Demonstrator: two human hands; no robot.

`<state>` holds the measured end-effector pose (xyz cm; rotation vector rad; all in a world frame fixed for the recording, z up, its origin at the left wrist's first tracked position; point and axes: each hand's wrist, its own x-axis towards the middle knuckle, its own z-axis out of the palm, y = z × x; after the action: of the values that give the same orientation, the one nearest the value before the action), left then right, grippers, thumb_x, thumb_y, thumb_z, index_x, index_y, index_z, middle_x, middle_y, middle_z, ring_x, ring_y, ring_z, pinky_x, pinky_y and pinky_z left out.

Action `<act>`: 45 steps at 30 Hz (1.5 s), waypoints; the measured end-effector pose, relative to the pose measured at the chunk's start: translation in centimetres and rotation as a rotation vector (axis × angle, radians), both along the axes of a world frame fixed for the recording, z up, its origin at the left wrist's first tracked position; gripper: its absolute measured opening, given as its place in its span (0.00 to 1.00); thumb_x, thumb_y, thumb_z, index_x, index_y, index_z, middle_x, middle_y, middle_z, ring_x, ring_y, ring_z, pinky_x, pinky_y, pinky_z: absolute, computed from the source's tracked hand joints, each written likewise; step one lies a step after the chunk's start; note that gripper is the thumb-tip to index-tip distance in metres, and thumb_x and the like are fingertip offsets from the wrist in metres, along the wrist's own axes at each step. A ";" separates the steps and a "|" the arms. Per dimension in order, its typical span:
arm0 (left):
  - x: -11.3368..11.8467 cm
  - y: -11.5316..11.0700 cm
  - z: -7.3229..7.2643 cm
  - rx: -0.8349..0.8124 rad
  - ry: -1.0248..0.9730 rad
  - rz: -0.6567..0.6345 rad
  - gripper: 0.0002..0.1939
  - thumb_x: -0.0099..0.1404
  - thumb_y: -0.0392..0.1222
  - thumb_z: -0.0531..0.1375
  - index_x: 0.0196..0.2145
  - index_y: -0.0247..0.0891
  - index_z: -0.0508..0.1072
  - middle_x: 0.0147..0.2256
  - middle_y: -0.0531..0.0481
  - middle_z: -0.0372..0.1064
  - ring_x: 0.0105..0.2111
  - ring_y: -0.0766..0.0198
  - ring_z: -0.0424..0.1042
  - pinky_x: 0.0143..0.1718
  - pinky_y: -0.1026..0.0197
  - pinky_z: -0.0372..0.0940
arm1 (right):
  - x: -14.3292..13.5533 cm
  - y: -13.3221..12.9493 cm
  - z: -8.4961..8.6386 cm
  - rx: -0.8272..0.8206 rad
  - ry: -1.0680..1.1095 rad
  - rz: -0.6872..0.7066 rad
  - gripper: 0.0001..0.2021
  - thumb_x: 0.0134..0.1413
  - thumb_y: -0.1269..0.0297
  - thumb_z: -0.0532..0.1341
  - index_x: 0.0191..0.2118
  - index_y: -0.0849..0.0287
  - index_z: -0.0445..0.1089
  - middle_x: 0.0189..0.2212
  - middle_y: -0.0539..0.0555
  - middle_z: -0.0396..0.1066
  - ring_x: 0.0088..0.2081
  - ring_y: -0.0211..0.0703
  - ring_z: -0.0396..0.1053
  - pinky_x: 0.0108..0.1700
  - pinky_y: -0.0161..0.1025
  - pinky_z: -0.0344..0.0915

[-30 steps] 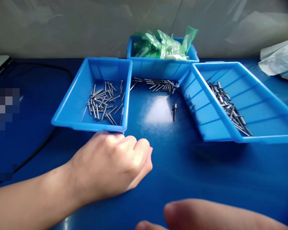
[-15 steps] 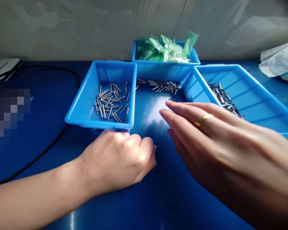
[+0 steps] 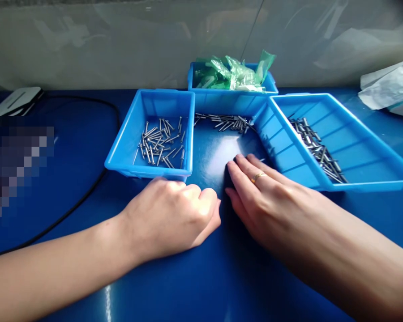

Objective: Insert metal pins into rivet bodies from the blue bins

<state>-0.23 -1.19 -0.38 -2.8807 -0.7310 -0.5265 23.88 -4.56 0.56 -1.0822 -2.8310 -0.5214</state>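
Observation:
My left hand [image 3: 174, 219] is a closed fist resting on the blue table, just in front of the left bin [image 3: 147, 172]; anything inside the fist is hidden. That bin contains several silver screws [image 3: 159, 141]. My right hand [image 3: 265, 197], with a gold ring, lies palm down with its fingers stretched out on the table, between the fist and the right bin [image 3: 362, 184]. What lies under the palm is hidden. Several pop rivets [image 3: 319, 150] sit along the left side of the right bin. A loose pile of similar metal rivets [image 3: 233, 123] lies on the table beyond my right fingertips.
At the back stands a blue bin [image 3: 231, 100] filled with green plastic packets [image 3: 235, 74]. A black cable [image 3: 83, 197] curves over the table on the left, near a white device [image 3: 15, 100]. Crumpled white plastic [image 3: 387, 85] lies at the far right.
My right hand has come down from above the table and back a little, and now lies flat on it. The left fist stays in front of the left bin. The view has shifted slightly.

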 end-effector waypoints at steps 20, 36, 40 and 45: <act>0.2 -0.3 0.4 -0.020 0.010 0.016 0.22 0.80 0.30 0.54 0.28 0.43 0.72 0.21 0.55 0.69 0.17 0.59 0.74 0.16 0.55 0.63 | 2.2 -3.0 -2.5 -0.063 0.233 0.038 0.38 0.64 0.79 0.61 0.80 0.68 0.68 0.78 0.71 0.70 0.81 0.74 0.64 0.74 0.66 0.75; -0.2 0.1 -0.1 -0.019 0.007 -0.018 0.20 0.81 0.31 0.53 0.31 0.42 0.72 0.24 0.53 0.75 0.19 0.57 0.77 0.19 0.56 0.62 | 1.3 -2.3 -1.2 -0.066 0.227 0.088 0.35 0.67 0.80 0.60 0.78 0.64 0.71 0.74 0.68 0.76 0.73 0.66 0.75 0.70 0.59 0.81; -0.3 0.0 0.1 -0.009 0.025 -0.021 0.18 0.80 0.30 0.55 0.30 0.43 0.71 0.23 0.54 0.73 0.19 0.59 0.75 0.18 0.56 0.60 | 0.8 -2.2 -1.2 -0.038 0.312 0.075 0.29 0.69 0.79 0.61 0.71 0.64 0.78 0.67 0.68 0.82 0.67 0.63 0.80 0.65 0.53 0.84; 0.0 -0.9 0.6 0.207 -0.047 -0.025 0.19 0.74 0.28 0.58 0.26 0.44 0.66 0.20 0.57 0.62 0.17 0.61 0.64 0.17 0.56 0.52 | 1.0 -0.5 0.4 -0.236 0.461 0.120 0.22 0.76 0.83 0.52 0.60 0.65 0.81 0.45 0.61 0.87 0.46 0.50 0.85 0.49 0.40 0.86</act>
<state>-0.22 -2.09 0.25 -2.6969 -0.6084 -0.6350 24.90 -5.10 0.98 -0.9093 -2.5596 0.0719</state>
